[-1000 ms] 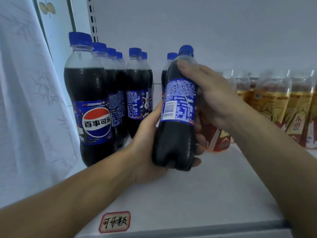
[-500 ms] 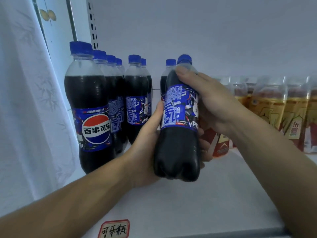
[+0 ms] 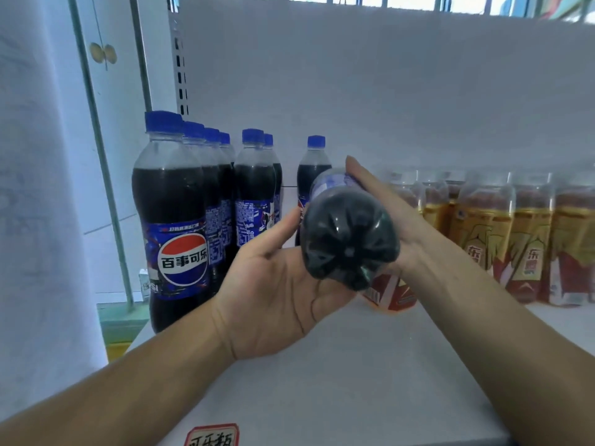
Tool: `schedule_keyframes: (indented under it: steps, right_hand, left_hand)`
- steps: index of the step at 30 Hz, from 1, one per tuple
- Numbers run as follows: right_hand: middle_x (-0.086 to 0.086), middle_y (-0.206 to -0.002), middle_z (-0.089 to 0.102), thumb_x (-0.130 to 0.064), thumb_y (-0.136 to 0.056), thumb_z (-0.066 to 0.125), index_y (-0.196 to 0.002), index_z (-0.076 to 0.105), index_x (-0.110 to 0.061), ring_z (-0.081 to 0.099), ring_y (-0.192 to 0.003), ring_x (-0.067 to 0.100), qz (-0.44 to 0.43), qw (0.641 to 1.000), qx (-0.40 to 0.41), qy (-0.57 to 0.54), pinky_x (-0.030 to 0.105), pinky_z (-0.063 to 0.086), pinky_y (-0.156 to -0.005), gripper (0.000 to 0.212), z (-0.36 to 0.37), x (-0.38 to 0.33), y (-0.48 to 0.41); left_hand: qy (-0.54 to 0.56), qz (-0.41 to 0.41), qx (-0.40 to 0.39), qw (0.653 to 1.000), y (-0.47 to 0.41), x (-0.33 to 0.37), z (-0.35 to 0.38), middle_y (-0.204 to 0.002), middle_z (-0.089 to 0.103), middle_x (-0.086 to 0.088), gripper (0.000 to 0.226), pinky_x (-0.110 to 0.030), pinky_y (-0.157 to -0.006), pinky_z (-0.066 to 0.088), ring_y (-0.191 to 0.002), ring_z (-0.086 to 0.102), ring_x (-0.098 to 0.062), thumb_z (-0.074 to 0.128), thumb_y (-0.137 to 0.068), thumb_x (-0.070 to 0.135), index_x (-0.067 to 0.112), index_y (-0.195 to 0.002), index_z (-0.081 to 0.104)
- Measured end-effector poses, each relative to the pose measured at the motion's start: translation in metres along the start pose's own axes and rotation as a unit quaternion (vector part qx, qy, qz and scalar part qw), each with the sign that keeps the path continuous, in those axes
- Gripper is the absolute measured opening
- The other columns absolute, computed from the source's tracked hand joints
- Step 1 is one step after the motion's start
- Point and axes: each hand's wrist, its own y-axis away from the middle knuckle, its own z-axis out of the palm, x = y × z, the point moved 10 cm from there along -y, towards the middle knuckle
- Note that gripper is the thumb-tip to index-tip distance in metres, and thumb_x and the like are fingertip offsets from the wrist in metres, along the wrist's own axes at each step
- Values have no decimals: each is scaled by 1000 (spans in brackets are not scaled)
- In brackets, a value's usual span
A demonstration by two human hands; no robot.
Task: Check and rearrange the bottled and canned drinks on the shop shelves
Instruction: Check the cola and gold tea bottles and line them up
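The cola bottle (image 3: 349,239) has been tipped base-forward and, gripped by the right hand (image 3: 402,220) and cradled on the open left hand (image 3: 273,284), could be knocked against the standing bottles (image 3: 170,194) or dropped if loosened.

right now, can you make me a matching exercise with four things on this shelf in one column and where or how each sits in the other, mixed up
Things
1. held cola bottle
2. front cola bottle
3. yellow-labelled bottles
4. red-bordered tag

Places or states
a. stuck at the front edge of the shelf
b. tipped, base toward the camera
c. upright at the left end
d. in a row on the right

Pairs: 1-b, 2-c, 3-d, 4-a
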Motion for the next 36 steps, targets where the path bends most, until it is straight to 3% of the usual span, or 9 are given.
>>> schedule_keyframes:
  steps: [2, 6, 9, 12, 20, 24, 29, 33, 36]
  right_hand:
    - [16, -84, 73, -50, -83, 74, -97, 73, -5, 72, -70, 28, 4, 1000, -16, -7, 39, 64, -72, 48, 4, 0, 0]
    - [7, -87, 68, -43, -86, 73, -101, 72, -7, 67, -76, 20, -61, 994, -83, 28, 33, 54, -92, 39, 14, -13, -1]
    - [10, -105, 71, -22, -80, 74, -122, 63, -14, 71, -90, 21, -225, 957, -127, 133, 36, 60, -79, 44, 26, -42, 13]
    - [3, -126, 67, -18, -67, 80, -131, 56, -29, 67, -115, 23, -342, 872, -167, 309, 39, 56, -92, 69, 42, -51, 32]
    - [-30, -118, 61, -8, -70, 78, -116, 51, -64, 62, -116, 1, -423, 768, -162, 453, 14, 51, -90, 78, 64, -46, 58]
    - [-26, -117, 64, -13, -71, 78, -117, 50, -57, 64, -112, 2, -407, 786, -130, 447, 15, 53, -87, 69, 58, -48, 52]
    - [-20, -113, 65, -16, -79, 84, -128, 46, -44, 66, -100, -5, -367, 839, -30, 401, 13, 55, -75, 69, 29, -51, 30]
    - [-24, -117, 59, -25, -82, 80, -129, 41, -47, 63, -98, -5, -334, 866, 24, 372, 9, 52, -68, 65, 17, -52, 20]
    - [-14, -124, 62, -32, -82, 79, -140, 44, -38, 64, -105, 4, -291, 876, 9, 385, 17, 53, -74, 68, 16, -45, 13]
  left_hand:
    - [-17, 4, -10, 1000, -1, 1, 1, -131, 63, -19, 68, -33, -90, 56, -117, 64, -28, 38, -99, 57, 2, -130, 64]
    - [-147, 9, 2, 989, 1, -1, 3, -117, 71, -16, 82, -35, -89, 57, -106, 70, -27, 68, -69, 76, 10, -118, 72]
    - [-353, 55, 102, 929, 4, 9, -9, -107, 75, -8, 44, -28, -87, 57, -98, 71, -17, 87, -67, 47, 24, -101, 74]
    - [-485, 145, 207, 837, 9, 34, -25, -109, 72, 18, 55, -20, -88, 55, -104, 67, 0, 89, -71, 21, 35, -115, 60]
    - [-505, 288, 249, 775, 13, 57, -25, -101, 66, 39, 71, -4, -78, 47, -100, 60, 18, 74, -74, -18, 37, -113, 51]
    - [-511, 255, 244, 784, 15, 53, -29, -116, 67, 22, 79, -18, -89, 54, -114, 63, 0, 77, -77, -7, 45, -127, 47]
    - [-586, 218, 248, 740, 21, 56, -9, -119, 43, 53, 114, -5, -96, 40, -119, 42, 26, 80, -81, 10, 82, -123, 2]
    - [-669, 214, 284, 653, 39, 71, 16, -157, 17, 32, 105, -29, -121, 26, -144, 19, 10, 71, -91, 30, 52, -149, -14]
    - [-720, 287, 267, 572, 66, 78, 48, -154, 28, 27, 75, -33, -120, 31, -141, 26, 9, 62, -95, 32, 40, -155, 16]
